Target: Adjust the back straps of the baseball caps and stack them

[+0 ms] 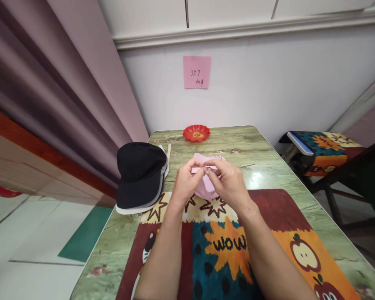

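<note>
My left hand (pixel 190 176) and my right hand (pixel 226 177) meet over the middle of the table, thumbs and forefingers pinched together. A tiny darkish bit shows between the fingertips, too small to name. Just under and behind the hands is a pale pink object (pixel 208 189) with a rounded front edge and small dark marks at its back corner. The fingers hide much of it, so I cannot tell its kind or whether they touch it. Both forearms reach over a colourful mat (pixel 203 254) with "WOW" lettering.
Dark caps with a white brim underneath, the top one a black cap (pixel 140 166), sit at the table's left edge. A red scalloped dish (pixel 196 133) stands at the back. A pink note (pixel 197 72) is on the wall. To the right is another patterned mat (pixel 331 146).
</note>
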Demonstrator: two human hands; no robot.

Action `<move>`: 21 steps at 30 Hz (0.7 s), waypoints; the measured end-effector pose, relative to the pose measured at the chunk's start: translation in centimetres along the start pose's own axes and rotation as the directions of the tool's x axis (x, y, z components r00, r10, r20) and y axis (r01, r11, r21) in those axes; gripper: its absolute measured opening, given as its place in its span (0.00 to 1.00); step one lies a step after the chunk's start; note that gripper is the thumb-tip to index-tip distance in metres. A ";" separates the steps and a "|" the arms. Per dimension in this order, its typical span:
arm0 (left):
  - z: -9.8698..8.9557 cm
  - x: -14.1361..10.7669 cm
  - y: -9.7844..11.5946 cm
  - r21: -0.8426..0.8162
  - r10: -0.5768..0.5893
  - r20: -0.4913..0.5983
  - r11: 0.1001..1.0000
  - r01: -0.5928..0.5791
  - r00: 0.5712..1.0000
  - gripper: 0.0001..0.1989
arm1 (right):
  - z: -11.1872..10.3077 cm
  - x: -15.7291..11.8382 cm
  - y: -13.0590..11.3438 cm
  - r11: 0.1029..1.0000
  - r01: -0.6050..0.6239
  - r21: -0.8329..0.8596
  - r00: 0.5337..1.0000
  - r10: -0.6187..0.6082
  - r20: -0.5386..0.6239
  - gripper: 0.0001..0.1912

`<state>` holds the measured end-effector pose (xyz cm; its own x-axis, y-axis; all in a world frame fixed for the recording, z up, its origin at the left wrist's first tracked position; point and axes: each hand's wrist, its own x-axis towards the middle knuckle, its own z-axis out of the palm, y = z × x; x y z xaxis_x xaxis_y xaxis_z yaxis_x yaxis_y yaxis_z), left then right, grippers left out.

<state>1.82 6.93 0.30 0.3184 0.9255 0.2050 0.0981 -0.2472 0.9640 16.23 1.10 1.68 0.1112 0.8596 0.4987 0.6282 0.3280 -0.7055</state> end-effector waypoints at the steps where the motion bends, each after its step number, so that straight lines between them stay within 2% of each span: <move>1: 0.1 0.0 0.1 -0.011 -0.007 0.004 1.000 0.007 1.000 0.09 | 0.2 0.0 -0.1 1.000 -0.014 0.011 1.000 0.014 0.027 0.10; 7: -0.1 -0.1 0.5 -0.080 0.011 0.042 0.997 -0.007 0.999 0.11 | -0.1 0.1 0.5 0.990 -0.112 0.087 0.991 0.106 0.077 0.10; 10: -0.8 -0.1 0.6 -0.114 0.035 0.123 0.993 -0.021 0.992 0.10 | -0.2 0.2 1.1 0.946 -0.198 0.256 0.978 0.172 0.122 0.12; 13: -1.2 -0.2 0.5 -0.134 0.063 0.229 0.990 -0.033 0.971 0.15 | -0.1 0.3 1.7 0.869 -0.241 0.433 0.969 0.186 0.166 0.15; 17: -0.7 -0.1 0.1 -0.174 0.012 0.160 0.985 0.016 0.987 0.12 | 0.2 0.5 2.2 0.856 -0.231 0.463 0.967 0.151 0.203 0.11; 21: -0.2 0.0 0.0 -0.170 -0.017 0.112 0.985 0.036 0.994 0.11 | -0.2 0.6 2.3 0.839 -0.277 0.468 0.951 0.170 0.258 0.08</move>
<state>1.58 6.98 0.37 0.4199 0.8918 0.1685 -0.0523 -0.1615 0.9855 17.87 2.34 0.46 0.0145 0.9744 0.2243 0.1354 0.2204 -0.9660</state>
